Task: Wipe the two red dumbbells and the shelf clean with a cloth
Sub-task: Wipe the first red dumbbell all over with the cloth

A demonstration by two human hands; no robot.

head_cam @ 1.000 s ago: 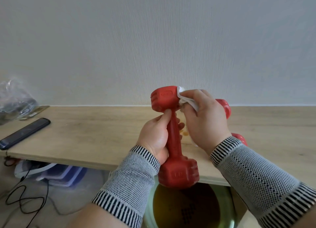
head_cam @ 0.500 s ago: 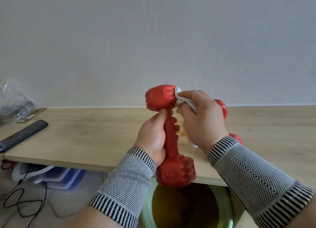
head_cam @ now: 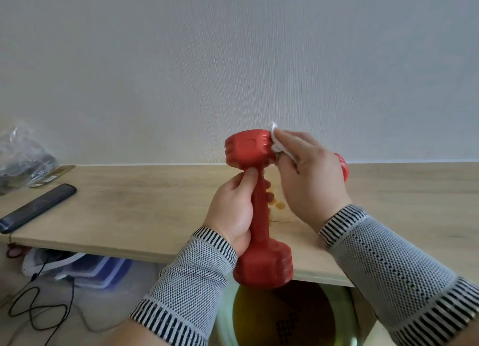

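Gripping the handle of a red dumbbell [head_cam: 259, 216], the left hand [head_cam: 233, 210] holds it upright above the front edge of the wooden shelf [head_cam: 142, 205]. The right hand [head_cam: 308, 179] has its fingers [head_cam: 285, 140] curled around a white cloth [head_cam: 276, 138], pressing it against the dumbbell's top end. A second red dumbbell [head_cam: 342, 168] shows partly behind the right hand, near the shelf's back edge, and a dark phone [head_cam: 36, 208] lies toward its left end.

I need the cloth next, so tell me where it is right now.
The white cloth is centre frame, pressed by the right hand against the upper head of the red dumbbell.
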